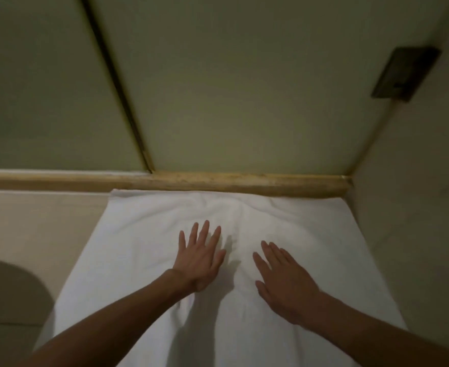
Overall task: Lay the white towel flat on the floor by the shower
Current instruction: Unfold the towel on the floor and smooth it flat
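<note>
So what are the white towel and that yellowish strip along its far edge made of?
The white towel looks like soft, matte terry cloth, probably cotton: it puckers into soft folds near its far edge. The yellowish strip is rounded, slightly glossy and speckled; it could be varnished wood or worn brass-coloured metal, which the blurred picture leaves open.

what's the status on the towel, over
Left hand, right hand open, flat on white cloth towel. Towel spread up to tan raised sill, few wrinkles near it. Nothing seen in the way.
</note>
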{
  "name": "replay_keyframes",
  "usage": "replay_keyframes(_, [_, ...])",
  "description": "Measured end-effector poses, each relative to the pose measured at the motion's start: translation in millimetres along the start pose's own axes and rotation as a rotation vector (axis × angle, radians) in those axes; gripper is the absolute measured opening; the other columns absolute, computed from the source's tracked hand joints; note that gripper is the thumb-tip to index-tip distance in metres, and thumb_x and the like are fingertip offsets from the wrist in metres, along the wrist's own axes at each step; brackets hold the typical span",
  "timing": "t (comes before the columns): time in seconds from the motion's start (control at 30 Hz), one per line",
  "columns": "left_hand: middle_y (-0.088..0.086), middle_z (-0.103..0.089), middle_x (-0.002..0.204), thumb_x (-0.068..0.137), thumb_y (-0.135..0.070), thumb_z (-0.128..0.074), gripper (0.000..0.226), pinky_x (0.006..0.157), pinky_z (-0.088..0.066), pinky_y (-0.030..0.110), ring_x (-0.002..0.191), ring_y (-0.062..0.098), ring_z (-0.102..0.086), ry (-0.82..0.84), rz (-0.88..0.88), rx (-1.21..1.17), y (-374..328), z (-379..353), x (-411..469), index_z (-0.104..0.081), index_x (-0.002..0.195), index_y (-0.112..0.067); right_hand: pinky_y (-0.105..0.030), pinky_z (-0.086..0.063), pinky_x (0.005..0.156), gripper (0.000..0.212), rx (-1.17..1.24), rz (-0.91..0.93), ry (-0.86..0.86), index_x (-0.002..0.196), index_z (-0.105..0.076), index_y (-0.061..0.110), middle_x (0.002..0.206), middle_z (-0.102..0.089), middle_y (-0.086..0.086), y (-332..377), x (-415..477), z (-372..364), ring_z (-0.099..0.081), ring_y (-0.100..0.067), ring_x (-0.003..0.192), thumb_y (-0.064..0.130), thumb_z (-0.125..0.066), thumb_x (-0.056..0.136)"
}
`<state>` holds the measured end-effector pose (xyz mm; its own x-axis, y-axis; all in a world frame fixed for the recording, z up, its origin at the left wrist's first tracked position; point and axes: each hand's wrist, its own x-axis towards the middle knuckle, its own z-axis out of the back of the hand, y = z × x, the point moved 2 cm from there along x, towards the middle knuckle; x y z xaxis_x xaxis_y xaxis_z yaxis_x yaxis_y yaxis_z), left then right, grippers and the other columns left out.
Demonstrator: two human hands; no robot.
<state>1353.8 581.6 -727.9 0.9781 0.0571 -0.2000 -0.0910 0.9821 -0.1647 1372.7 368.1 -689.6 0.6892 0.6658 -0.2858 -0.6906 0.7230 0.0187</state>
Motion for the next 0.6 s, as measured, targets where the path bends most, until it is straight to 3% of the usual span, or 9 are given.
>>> replay_keyframes(0.13, [0.004,0.012,0.161,0.097,-0.056,-0.008,0.063,0.115,0.008,0.052,0.147,0.027,0.014,0.049,-0.027,0.037,34,20,16,0.004,0.153,-0.03,-0.039,0.0,0.119,0.062,-0.05,0.089,0.024,0.152,-0.002,0.014,0.16,0.006,-0.016,5,55,19,0.004,-0.029,0.147,0.041,-0.022,0.1])
replay_keyframes(0.27, [0.005,0.012,0.161,0.098,-0.057,-0.011,0.063,0.116,0.008,0.054,0.147,0.029,0.014,0.074,-0.016,0.04,47,22,41,0.005,0.153,-0.031,-0.037,-0.004,0.12,0.06,0.093,-0.003,0.017,0.153,-0.004,0.015,0.161,0.003,-0.012,19,104,16,0.001,-0.026,0.148,0.039,-0.024,0.101])
replay_keyframes(0.4, [0.006,0.017,0.161,0.096,-0.061,-0.011,0.065,0.115,0.01,0.056,0.146,0.03,0.019,0.09,-0.019,0.063,52,3,71,0.009,0.151,-0.035,-0.039,-0.001,0.12,0.06,0.083,-0.066,0.028,0.152,-0.002,0.016,0.16,0.006,-0.012,6,128,-10,0.005,-0.028,0.148,0.043,-0.018,0.101])
replay_keyframes(0.5, [0.005,0.022,0.159,0.092,-0.067,-0.009,0.07,0.113,0.012,0.06,0.144,0.031,0.022,0.059,0.007,0.062,51,-8,94,0.013,0.15,-0.036,-0.042,0.003,0.119,0.063,0.067,-0.112,0.004,0.152,0.003,0.018,0.16,0.012,-0.011,-12,139,-23,0.01,-0.029,0.147,0.049,-0.005,0.098])
replay_keyframes(0.6, [0.001,0.028,0.156,0.086,-0.073,-0.003,0.073,0.11,0.016,0.064,0.142,0.03,0.027,0.024,0.014,0.061,52,-21,99,0.019,0.147,-0.04,-0.046,0.003,0.117,0.087,0.062,-0.117,-0.019,0.152,0.002,0.018,0.159,0.011,-0.012,-15,139,-33,0.009,-0.033,0.146,0.055,0.023,0.077])
